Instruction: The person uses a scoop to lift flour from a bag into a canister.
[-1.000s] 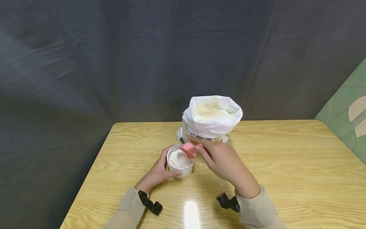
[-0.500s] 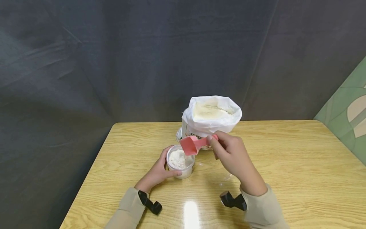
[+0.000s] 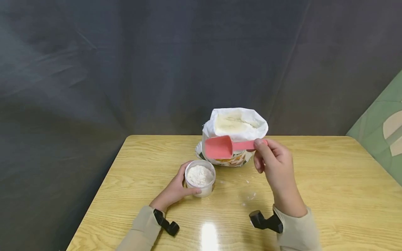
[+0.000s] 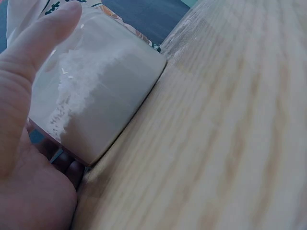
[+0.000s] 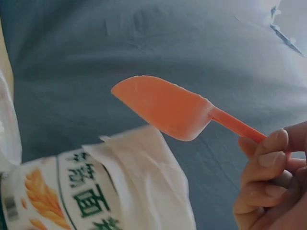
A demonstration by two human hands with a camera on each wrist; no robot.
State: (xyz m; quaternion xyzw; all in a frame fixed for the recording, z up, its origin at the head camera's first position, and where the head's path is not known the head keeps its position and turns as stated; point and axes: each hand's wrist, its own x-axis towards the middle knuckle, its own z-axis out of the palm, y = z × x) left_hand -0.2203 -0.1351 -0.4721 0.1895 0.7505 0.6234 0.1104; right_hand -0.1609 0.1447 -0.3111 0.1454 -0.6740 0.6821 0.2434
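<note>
My left hand (image 3: 176, 190) grips a clear round tub (image 3: 202, 191) of white flour (image 3: 200, 175), thumb in front and fingers round the far left side. The tub stands upright on the table; in the left wrist view its clear wall (image 4: 120, 91) shows flour heaped inside. With thumb and fingers my right hand (image 3: 277, 164) pinches the handle of a pink scoop (image 3: 218, 147), raised in front of the flour bag. No flour load shows in its bowl. The white flour bag (image 3: 233, 134), its top folded open, stands behind the tub; the right wrist view shows its printed front (image 5: 72, 191).
The wooden table (image 3: 329, 181) carries small flour spills (image 3: 251, 197) right of the tub. A dark cloth (image 3: 188, 62) hangs behind its back edge. Green patterned fabric (image 3: 383, 136) lies past the right edge. Black wrist cameras sit on both sleeves.
My right hand has lifted the scoop out of the tub and moved it up and right, turning it level before the bag. The left hand keeps its hold on the tub.
</note>
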